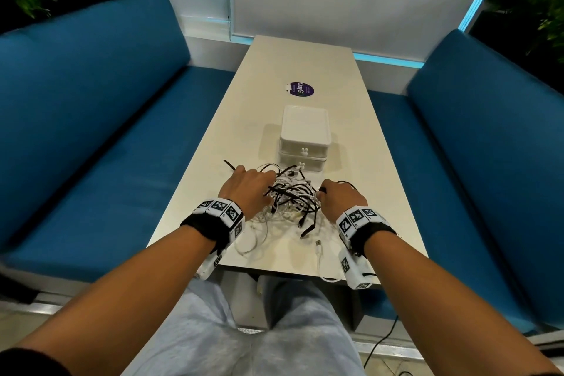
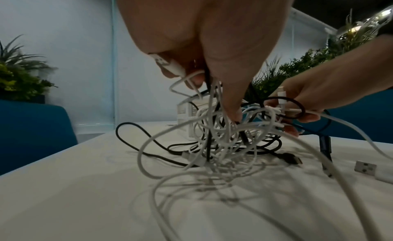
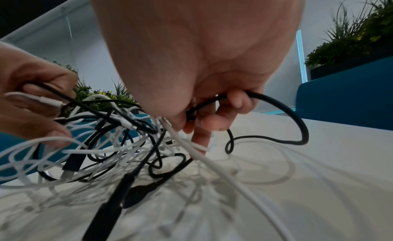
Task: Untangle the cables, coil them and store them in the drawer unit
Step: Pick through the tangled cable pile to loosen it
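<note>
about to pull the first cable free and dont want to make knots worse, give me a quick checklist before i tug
1. Left hand grips strands of the cable tangle: ok.
2. Right hand holds a black cable: ok.
3. That black cable is free of the tangle: not ok, it runs back into the pile.
4. A loose end is available: ok, a white USB plug lies at the near table edge.
5. Drawer unit open to receive coils: not ok, both drawers look closed.
6. Which strands are knotted: cannot tell.

Black wristbands (image 1: 210,227) carry white checkered-marker blocks (image 1: 221,207) — bare forearms, pale grey trousers (image 1: 244,342).
</note>
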Demonstrator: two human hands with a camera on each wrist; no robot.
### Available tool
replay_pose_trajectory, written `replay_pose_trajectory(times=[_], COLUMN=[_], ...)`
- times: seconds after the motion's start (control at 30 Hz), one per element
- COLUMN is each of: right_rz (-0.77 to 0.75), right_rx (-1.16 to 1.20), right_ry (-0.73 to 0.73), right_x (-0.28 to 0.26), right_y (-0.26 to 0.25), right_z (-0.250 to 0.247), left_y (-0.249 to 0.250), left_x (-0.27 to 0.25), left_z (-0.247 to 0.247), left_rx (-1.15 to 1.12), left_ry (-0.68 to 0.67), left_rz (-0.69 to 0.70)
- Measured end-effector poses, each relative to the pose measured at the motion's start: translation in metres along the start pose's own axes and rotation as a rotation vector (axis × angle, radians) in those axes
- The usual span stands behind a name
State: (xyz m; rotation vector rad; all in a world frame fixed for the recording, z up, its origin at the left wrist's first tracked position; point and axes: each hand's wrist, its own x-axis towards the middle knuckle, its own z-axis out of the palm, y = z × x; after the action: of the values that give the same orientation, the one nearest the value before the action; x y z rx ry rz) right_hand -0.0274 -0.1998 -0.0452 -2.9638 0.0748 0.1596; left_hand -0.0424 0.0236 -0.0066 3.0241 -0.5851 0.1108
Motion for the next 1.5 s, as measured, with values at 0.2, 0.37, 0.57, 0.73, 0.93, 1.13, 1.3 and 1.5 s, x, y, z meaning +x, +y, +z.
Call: replay_pose_trajectory(times=[0.2, 0.37, 0.57, 0.73, 0.93, 1.13, 1.3, 1.5], right_rz=[-0.009, -0.012, -0.02, 0.003, -0.024, -0.026, -0.018, -0.003], right_rx=[0.004, -0.005, -0.027, -0.006, -0.018, -0.011, 0.006, 0.0], right_ry=[0.043, 0.048, 0.048, 0.013, 0.02, 0.0, -0.01, -0.027], right_x=[-0.002, -0.001, 0.0, 0.0, 0.0, 0.0, -0.002, -0.002], right_y=[-0.002, -0.004, 0.002, 0.004, 0.004, 0.001, -0.001, 0.005], right_z=[-0.002, -0.003, 0.002, 0.006, 0.003, 0.001, -0.002, 0.001], left_y=[-0.005, -0.01, -0.016, -0.023, -0.02, -0.017, -0.017, -0.023], left_x=[0.003, 0.002, 0.0, 0.007, 0.005, 0.009, 0.012, 0.023], left_z=[0.005, 0.005, 0.005, 0.009, 0.013, 0.014, 0.015, 0.013], left_rx=[0.11, -0.041, -0.345, -0.339, -0.514, -0.677, -0.845, -1.053], left_ry=[-0.032, -0.042, -0.063, 0.161, 0.118, 0.14, 0.234, 0.335], left_rz=[0.038, 0.0, 0.025, -0.01, -0.096, -0.17, -0.185, -0.277])
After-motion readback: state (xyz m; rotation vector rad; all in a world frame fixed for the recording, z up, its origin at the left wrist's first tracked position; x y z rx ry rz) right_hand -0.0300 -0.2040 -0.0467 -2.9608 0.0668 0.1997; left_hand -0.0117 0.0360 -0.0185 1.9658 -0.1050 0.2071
